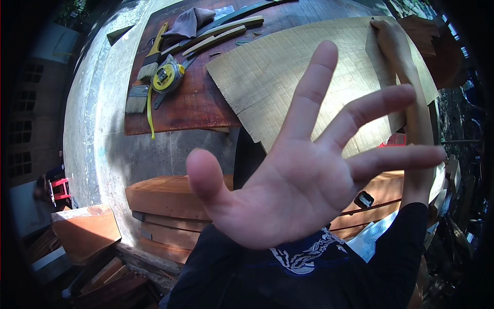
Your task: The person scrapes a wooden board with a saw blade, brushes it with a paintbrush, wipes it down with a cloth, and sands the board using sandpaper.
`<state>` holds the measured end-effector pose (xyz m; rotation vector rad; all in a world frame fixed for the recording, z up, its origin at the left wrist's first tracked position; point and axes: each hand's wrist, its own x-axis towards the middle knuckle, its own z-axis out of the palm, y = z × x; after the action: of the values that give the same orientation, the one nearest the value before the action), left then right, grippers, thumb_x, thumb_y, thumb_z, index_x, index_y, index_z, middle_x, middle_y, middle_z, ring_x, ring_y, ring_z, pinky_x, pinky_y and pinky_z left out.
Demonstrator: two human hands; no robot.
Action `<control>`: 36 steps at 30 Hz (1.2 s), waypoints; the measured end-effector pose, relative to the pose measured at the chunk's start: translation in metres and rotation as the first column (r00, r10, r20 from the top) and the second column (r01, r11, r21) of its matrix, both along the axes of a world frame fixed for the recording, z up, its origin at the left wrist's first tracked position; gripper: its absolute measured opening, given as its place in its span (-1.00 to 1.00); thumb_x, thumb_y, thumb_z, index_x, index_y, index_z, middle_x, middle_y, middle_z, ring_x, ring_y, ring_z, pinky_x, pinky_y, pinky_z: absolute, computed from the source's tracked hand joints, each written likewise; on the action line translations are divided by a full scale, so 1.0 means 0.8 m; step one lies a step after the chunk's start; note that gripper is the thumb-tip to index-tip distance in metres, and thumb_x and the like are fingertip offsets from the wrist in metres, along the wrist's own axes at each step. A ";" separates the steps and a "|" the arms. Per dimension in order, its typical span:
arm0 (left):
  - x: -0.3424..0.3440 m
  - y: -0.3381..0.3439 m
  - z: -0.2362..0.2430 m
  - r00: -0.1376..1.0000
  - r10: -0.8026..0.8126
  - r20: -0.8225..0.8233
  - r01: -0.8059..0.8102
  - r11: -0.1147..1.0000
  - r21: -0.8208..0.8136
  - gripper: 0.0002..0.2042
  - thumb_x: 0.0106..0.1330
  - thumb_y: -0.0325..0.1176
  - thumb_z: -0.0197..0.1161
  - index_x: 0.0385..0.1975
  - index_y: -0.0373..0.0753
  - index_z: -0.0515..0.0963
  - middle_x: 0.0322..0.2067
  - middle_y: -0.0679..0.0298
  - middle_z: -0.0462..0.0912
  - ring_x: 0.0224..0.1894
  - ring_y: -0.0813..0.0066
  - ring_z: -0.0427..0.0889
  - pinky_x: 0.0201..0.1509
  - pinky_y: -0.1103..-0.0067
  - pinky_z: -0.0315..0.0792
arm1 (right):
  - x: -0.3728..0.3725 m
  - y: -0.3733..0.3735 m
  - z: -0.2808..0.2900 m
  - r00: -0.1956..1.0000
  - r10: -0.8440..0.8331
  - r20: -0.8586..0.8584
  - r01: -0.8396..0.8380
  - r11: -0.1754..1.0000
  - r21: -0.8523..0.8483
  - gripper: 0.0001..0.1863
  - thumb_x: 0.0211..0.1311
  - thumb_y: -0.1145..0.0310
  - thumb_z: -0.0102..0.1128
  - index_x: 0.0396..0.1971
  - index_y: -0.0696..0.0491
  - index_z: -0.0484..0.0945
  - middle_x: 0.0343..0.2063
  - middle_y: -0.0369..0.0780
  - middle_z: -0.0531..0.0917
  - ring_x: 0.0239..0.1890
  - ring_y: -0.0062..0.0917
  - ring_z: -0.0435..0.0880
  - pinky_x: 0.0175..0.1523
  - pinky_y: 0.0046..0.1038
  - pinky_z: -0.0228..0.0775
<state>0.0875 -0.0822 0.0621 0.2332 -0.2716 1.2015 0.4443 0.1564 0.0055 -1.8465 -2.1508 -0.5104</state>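
My left hand (288, 185) is raised close to the camera, palm facing me. Its fingers are spread wide and nothing is in it. Behind it lies a broad, thin, pale wooden sheet (262, 77), partly hidden by the hand. My right arm reaches forward along the sheet's right side. At the far right corner, my right hand (389, 37) is bent over the edge and appears to grip the sheet. The sheet overlaps a reddish-brown wooden tabletop (195, 110).
On the tabletop's left lie a yellow tape measure (165, 76), two paintbrushes (138, 99), a crumpled cloth (188, 23) and curved wooden strips (226, 32). Stacked timber (159, 193) sits nearer me, with a small black object (364, 199) at right. A wooden block (85, 232) stands lower left.
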 end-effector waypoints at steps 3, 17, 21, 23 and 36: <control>-0.005 0.004 -0.001 1.000 0.009 0.012 -0.008 0.998 -0.055 0.16 0.43 0.52 -0.02 0.75 -0.08 -0.42 0.68 -0.33 -0.53 0.68 -0.63 -0.50 0.77 -0.16 -0.38 | -0.001 -0.001 0.001 1.000 0.017 0.024 -0.018 0.997 0.074 -0.66 0.49 0.41 0.07 0.04 0.15 0.78 0.03 0.04 0.80 0.16 -0.04 0.76 0.30 -0.08 0.56; -0.028 0.030 -0.062 0.683 0.240 -0.690 -0.301 0.953 0.034 -0.16 0.40 -0.76 0.26 0.68 -0.24 0.11 0.42 -0.04 0.40 0.29 0.37 0.60 0.58 0.31 0.42 | -0.072 -0.059 0.031 0.996 0.070 -0.052 -0.072 0.996 -0.050 -0.72 0.56 0.39 0.09 -0.07 0.17 0.78 -0.26 0.07 0.81 -0.15 -0.04 0.86 0.00 -0.07 0.68; -0.031 0.032 -0.064 0.657 0.242 -0.714 -0.304 0.952 0.043 -0.18 0.41 -0.73 0.29 0.67 -0.28 0.13 0.39 -0.02 0.43 0.19 0.49 0.65 0.65 0.28 0.38 | -0.126 -0.087 0.025 0.994 0.091 -0.056 -0.096 0.991 -0.095 -0.72 0.48 0.45 0.08 -0.06 0.19 0.77 -0.17 0.04 0.82 -0.09 -0.04 0.86 0.06 -0.04 0.68; -0.034 0.033 -0.063 0.643 0.256 -0.722 -0.314 0.948 0.057 -0.19 0.42 -0.72 0.30 0.67 -0.28 0.13 0.39 -0.02 0.44 0.17 0.51 0.65 0.63 0.29 0.40 | -0.170 -0.117 0.019 0.958 0.284 -0.030 -0.284 0.959 -0.009 -0.68 0.48 0.52 0.05 0.04 0.12 0.76 0.05 -0.03 0.80 -0.02 -0.04 0.85 0.12 -0.09 0.70; -0.043 -0.011 -0.091 -0.391 0.790 -0.472 -0.124 0.463 0.878 -0.68 0.31 -0.71 0.35 0.06 -0.45 0.70 0.00 0.00 0.72 -0.14 0.42 0.76 -0.03 0.50 0.68 | -0.190 -0.132 0.016 0.867 0.498 -0.029 -0.497 0.867 0.031 -0.63 0.39 0.53 0.16 0.15 0.19 0.70 0.16 -0.07 0.79 0.12 -0.15 0.83 0.22 -0.20 0.74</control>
<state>0.0530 -0.0914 -0.0110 1.9436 1.1582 1.5194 0.2924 0.0511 0.0184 -1.1939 -2.4553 -0.3735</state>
